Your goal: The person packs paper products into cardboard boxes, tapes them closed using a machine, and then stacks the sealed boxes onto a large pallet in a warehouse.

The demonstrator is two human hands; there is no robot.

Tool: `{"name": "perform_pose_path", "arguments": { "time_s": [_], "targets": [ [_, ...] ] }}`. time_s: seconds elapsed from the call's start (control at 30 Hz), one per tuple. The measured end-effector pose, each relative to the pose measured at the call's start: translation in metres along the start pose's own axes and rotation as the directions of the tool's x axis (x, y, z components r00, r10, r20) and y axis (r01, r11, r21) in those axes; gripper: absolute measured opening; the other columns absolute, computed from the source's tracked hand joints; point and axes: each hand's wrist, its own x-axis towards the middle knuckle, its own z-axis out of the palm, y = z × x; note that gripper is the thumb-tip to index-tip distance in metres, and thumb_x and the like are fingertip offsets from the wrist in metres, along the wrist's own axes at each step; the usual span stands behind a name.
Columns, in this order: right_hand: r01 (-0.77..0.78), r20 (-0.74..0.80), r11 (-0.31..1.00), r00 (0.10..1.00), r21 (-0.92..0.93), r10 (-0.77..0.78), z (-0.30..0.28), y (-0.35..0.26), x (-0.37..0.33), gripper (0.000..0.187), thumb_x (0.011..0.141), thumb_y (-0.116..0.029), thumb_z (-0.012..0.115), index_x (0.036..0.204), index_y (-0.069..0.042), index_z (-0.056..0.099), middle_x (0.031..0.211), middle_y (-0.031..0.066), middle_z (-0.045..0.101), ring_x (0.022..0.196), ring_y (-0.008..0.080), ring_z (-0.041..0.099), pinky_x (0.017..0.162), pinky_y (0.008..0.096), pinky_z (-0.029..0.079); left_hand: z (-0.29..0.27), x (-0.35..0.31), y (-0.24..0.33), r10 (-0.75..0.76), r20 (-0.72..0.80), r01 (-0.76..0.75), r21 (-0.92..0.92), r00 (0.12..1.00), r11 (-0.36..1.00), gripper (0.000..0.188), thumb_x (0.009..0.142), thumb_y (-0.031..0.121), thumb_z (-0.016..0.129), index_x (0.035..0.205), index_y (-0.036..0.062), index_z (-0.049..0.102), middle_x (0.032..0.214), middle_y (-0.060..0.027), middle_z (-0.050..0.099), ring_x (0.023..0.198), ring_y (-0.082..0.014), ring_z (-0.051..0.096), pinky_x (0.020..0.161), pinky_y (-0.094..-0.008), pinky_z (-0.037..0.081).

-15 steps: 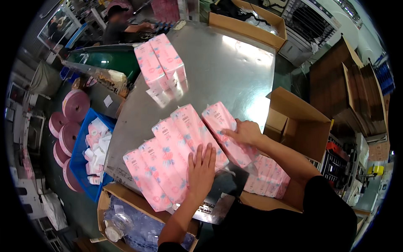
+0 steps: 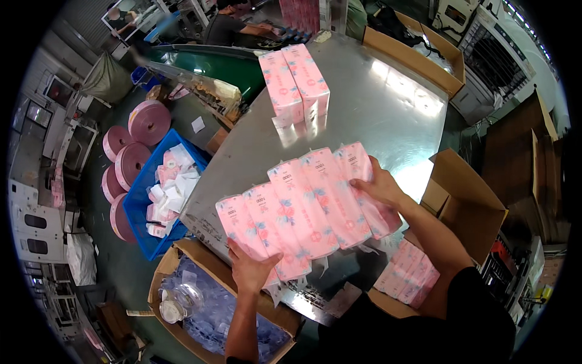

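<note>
Pink packs (image 2: pixel 296 212): five side by side, dead centre, printed ends pointing roughly at 11 o'clock; can't tell if they're flat on the table (image 2: pixel 370 115) or slightly lifted
Left hand (image 2: pixel 250 267): gripping the row from about 8 o'clock, thumb over the top, fingers round the outer side
Right hand (image 2: pixel 379 182): grasping the end pack at 2 o'clock, thumb on top, so the row's squeezed between both
Upright pair (image 2: pixel 296 82): two more, standing together on the table at 12
Open carton (image 2: pixel 470 200): 4 o'clock, some packs (image 2: pixel 407 274) inside
Blue basket (image 2: pixel 138 227): 9 o'clock, white and pink scraps in it
Other carton (image 2: pixel 159 280): 7 o'clock, clear plastic inside
</note>
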Motion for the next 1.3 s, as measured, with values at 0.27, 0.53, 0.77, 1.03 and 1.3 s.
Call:
{"name": "perform_pose_path", "arguments": {
  "time_s": [0.27, 0.53, 0.77, 1.03, 1.3],
  "targets": [
    [0.022, 0.204, 0.955, 0.975, 0.295, -0.085, -0.024, 0.038, 0.016, 0.101, 0.079, -0.057, 0.068, 0.148, 0.001, 0.024, 0.133, 0.0234, 0.053, 0.124, 0.0327, 0.052, 0.102, 0.0409, 0.041, 0.019, 0.052, -0.045, 0.235, -0.058, -0.233, -0.479, 0.970, 0.846, 0.106, 0.072, 0.034, 0.084, 0.144, -0.0066, 0.018, 0.131, -0.0240, 0.050, 0.123, -0.0338, 0.051, 0.101, -0.0430, 0.044],
    [-0.216, 0.520, 0.900, 0.854, 0.378, -0.013, -0.026, 0.035, 0.037, 0.085, 0.088, -0.053, 0.062, 0.152, -0.011, 0.026, 0.138, 0.0121, 0.052, 0.126, 0.0242, 0.050, 0.103, 0.0377, 0.039, -0.012, 0.109, -0.063, 0.219, 0.516, 0.356, -0.786, 0.828, 0.505, 0.052, 0.092, 0.020, 0.066, 0.136, 0.0004, 0.045, 0.126, -0.0088, 0.059, 0.112, -0.0198, 0.059, 0.093, -0.0347, 0.051],
    [-0.138, 0.421, 0.872, 0.903, 0.469, -0.084, -0.011, 0.037, 0.043, 0.078, 0.092, -0.045, 0.061, 0.148, -0.002, 0.029, 0.135, 0.0135, 0.054, 0.122, 0.0228, 0.054, 0.102, 0.0359, 0.044, -0.004, 0.132, -0.061, 0.172, 0.618, 0.429, -0.693, 0.767, 0.579, 0.062, 0.091, 0.030, 0.067, 0.140, 0.0044, 0.040, 0.131, -0.0076, 0.054, 0.120, -0.0208, 0.054, 0.098, -0.0384, 0.048],
    [-0.047, 0.315, 0.810, 0.933, 0.584, -0.174, -0.026, 0.058, -0.058, 0.073, 0.091, -0.034, 0.063, 0.145, 0.002, 0.030, 0.135, 0.0172, 0.052, 0.124, 0.0250, 0.052, 0.103, 0.0370, 0.043, -0.017, 0.069, -0.051, 0.182, 0.596, 0.444, -0.738, 0.782, 0.508, 0.055, 0.090, 0.020, 0.067, 0.137, 0.0041, 0.044, 0.130, -0.0096, 0.055, 0.113, -0.0225, 0.060, 0.095, -0.0401, 0.052],
    [-0.024, 0.034, 0.893, 0.999, 0.450, 0.010, -0.107, 0.120, -0.277, 0.084, 0.078, -0.045, 0.072, 0.137, 0.004, 0.039, 0.127, 0.0182, 0.056, 0.119, 0.0272, 0.054, 0.102, 0.0419, 0.042, -0.052, -0.045, 0.033, 0.390, 0.500, 0.225, -0.791, 0.773, 0.569, 0.067, 0.078, 0.002, 0.074, 0.135, 0.0017, 0.039, 0.121, -0.0128, 0.058, 0.110, -0.0256, 0.060, 0.093, -0.0400, 0.052]
  ]
}}
